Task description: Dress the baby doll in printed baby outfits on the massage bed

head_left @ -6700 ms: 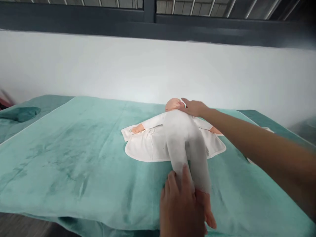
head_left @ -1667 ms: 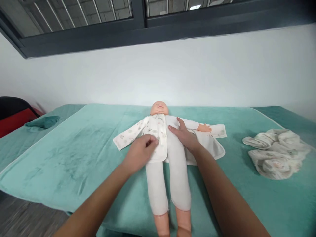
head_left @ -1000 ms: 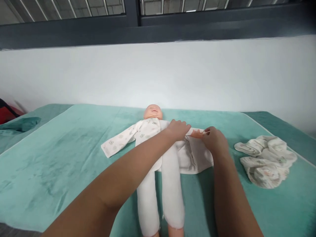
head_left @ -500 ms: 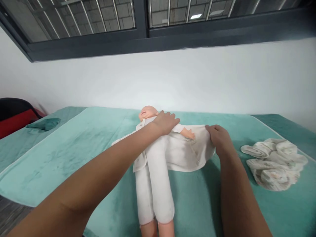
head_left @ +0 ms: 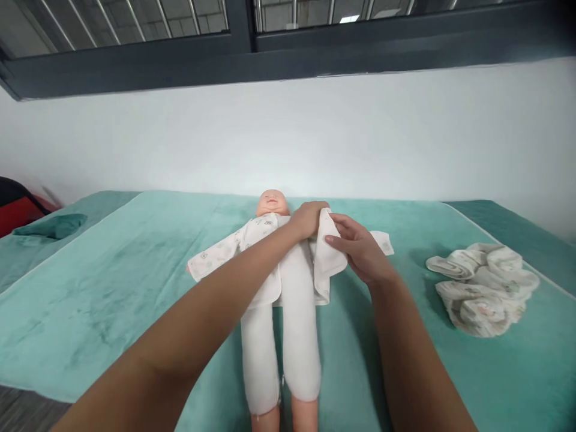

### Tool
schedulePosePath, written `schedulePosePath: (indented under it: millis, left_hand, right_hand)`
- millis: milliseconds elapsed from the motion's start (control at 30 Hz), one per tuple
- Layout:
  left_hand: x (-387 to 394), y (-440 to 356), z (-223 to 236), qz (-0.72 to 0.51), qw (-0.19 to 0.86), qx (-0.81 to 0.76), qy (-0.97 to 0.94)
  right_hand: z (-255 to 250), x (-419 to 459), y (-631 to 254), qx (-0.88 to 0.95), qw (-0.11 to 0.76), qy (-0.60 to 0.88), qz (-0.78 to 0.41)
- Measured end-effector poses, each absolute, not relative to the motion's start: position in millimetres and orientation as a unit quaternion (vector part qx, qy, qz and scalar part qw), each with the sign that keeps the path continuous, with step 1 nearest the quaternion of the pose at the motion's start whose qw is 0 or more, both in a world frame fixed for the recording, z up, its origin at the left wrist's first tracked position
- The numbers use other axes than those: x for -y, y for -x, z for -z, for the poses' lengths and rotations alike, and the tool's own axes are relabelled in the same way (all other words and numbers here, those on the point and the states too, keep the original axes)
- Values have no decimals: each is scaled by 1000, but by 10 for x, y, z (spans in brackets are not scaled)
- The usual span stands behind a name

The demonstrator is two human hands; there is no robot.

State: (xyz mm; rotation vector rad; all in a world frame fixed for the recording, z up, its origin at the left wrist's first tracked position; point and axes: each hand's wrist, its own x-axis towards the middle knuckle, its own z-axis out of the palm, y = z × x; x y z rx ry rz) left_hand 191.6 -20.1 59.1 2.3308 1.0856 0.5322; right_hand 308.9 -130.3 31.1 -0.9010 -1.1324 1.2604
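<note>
A baby doll (head_left: 272, 201) lies on its back on a teal blanket, its legs in white covering and its feet towards me. A white printed baby jacket (head_left: 258, 234) covers its arm on the left of the picture; the other side of the jacket hangs loose at the right. My left hand (head_left: 310, 219) is closed over the doll's chest at the right side, its fingertips hidden, beside the bunched cloth. Between thumb and fingers, my right hand (head_left: 362, 249) pinches that loose cloth. The doll's arm on this side is hidden.
Folded white printed clothes (head_left: 488, 288) lie on the teal blanket (head_left: 112, 270) at the right. A small dark teal cloth (head_left: 51, 227) and a red and black item (head_left: 18, 207) are at the far left. Behind rises a white wall (head_left: 288, 138) under a barred window.
My right hand has moved left with the jacket's side, folding it in towards the doll. My left hand has curled from lying flat. The doll's head now faces up and its hand is hidden.
</note>
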Motion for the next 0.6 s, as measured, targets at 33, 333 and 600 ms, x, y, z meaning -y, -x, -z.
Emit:
schedulePosePath:
  millis: [33,333,600]
  left_hand:
    - [177,-1829,-635,-206,245,-393,-862]
    - [344,-1071,-714,-393,123,-423,-807]
    - [522,-1258,-737,-177,154,-454,-860]
  right_hand:
    - [-306,1310,-3075,487,570,382,-540]
    - [-270,1391,-2944,637,423,318,-560]
    - [-221,1391,-2941,648,393,301,-579]
